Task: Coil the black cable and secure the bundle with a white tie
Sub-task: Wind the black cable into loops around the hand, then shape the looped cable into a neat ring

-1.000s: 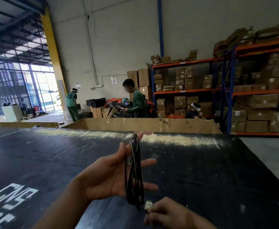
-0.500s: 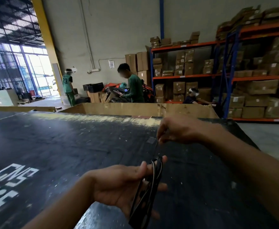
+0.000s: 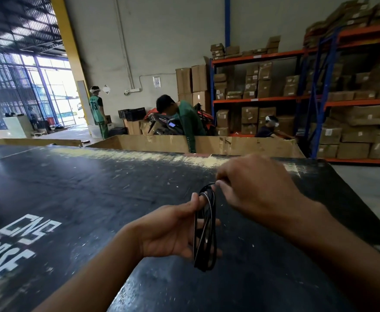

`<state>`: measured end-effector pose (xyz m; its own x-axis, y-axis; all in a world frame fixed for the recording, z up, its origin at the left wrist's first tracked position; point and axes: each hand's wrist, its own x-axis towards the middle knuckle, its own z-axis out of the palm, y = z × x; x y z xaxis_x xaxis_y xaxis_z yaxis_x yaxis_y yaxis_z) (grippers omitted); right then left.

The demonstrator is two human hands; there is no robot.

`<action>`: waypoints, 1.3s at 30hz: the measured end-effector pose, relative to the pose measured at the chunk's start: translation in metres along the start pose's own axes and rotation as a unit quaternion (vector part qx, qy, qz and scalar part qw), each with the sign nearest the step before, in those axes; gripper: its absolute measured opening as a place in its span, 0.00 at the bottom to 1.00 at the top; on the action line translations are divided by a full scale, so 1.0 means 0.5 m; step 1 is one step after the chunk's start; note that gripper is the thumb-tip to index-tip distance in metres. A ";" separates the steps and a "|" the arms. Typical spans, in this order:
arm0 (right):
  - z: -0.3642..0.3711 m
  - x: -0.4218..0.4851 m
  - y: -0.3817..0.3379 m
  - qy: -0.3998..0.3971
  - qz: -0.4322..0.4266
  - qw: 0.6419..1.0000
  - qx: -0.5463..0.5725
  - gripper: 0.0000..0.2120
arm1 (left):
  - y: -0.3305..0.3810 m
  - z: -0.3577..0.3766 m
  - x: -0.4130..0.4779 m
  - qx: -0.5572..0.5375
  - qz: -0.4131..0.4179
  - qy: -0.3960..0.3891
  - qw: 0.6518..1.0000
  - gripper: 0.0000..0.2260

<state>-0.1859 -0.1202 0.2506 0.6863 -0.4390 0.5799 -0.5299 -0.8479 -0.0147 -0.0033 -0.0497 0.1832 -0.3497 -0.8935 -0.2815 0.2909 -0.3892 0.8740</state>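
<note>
1. While the left hand (image 3: 173, 230) is cupped palm-up above the near part of the black table (image 3: 76, 199), its fingers pass through the loops of the coiled black cable (image 3: 204, 230), which hangs upright around them.
2. Just beyond, the right hand (image 3: 256, 183) pinches the top of the coil between thumb and fingertips, fingers curled closed.
3. Past the table's far edge stands a cardboard bin (image 3: 229, 144), with a person in green (image 3: 184, 118) leaning over it.
4. Shelving (image 3: 274, 100) loaded with boxes lines the wall behind.

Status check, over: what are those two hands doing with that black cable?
Left hand holds coiled black cable. Right hand pinches coil's top. No white tie visible. Nothing in the way.
</note>
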 end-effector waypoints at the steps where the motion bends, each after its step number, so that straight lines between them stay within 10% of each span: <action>1: 0.010 -0.011 -0.004 0.022 0.023 0.999 0.025 0.07 | 0.004 0.000 0.003 0.002 0.012 0.000 1.000 0.27; 9: 0.080 -0.061 -0.031 0.133 0.160 0.967 0.149 0.06 | 0.010 0.005 0.038 -0.047 0.082 0.013 0.995 0.25; 26: 0.124 -0.085 -0.061 0.133 0.152 0.961 0.189 0.25 | 0.010 0.024 0.070 -0.125 0.138 0.033 0.982 0.26; 39: 0.122 -0.078 -0.038 0.166 0.150 0.955 0.192 0.18 | 0.008 0.062 0.076 -0.096 0.145 0.093 0.980 0.20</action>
<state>-0.1720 -0.1050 0.1787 0.3022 -0.6149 0.7284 -0.4122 -0.7733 -0.4818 -0.0429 -0.0786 0.1884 -0.0641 -0.9912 -0.1160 0.5226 -0.1323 0.8422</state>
